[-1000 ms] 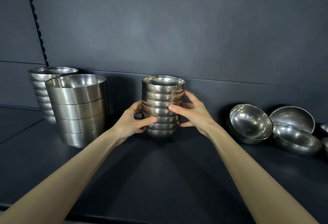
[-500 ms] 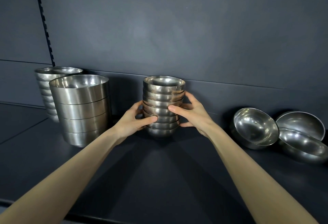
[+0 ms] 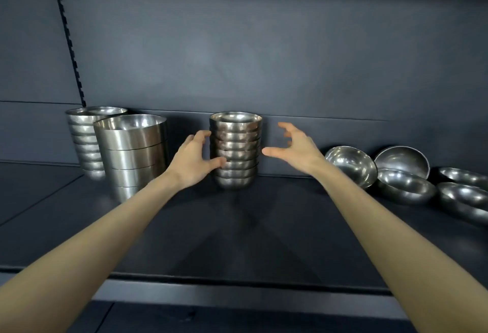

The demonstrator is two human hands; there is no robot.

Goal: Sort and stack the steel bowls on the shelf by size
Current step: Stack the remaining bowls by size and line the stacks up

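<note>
Several small steel bowls, polished and round-bottomed, stood nested rim-up as one upright stack [image 3: 235, 150] at mid-shelf [image 3: 237, 232], close to the back panel [image 3: 237, 55]. The left hand [image 3: 192, 161] cupped the stack's left side, thumb laid across its front and fingers curled at its upper edge. The right hand [image 3: 295, 148] hovered just beside the stack's right side, apart from it, fingers spread and loosely bent, holding nothing; its outline was blurred. To the left stood a wide stack [image 3: 132, 153] of straight-walled, tapered bowls with a brushed finish, partly hiding a narrower rear stack [image 3: 84, 142]. To the right, loose bowls [image 3: 351, 165], shallow and mirror-bright, lay tilted against one another. The shelf and panel were matte dark grey; a slotted upright [image 3: 70, 50] ran up the panel at left.
</note>
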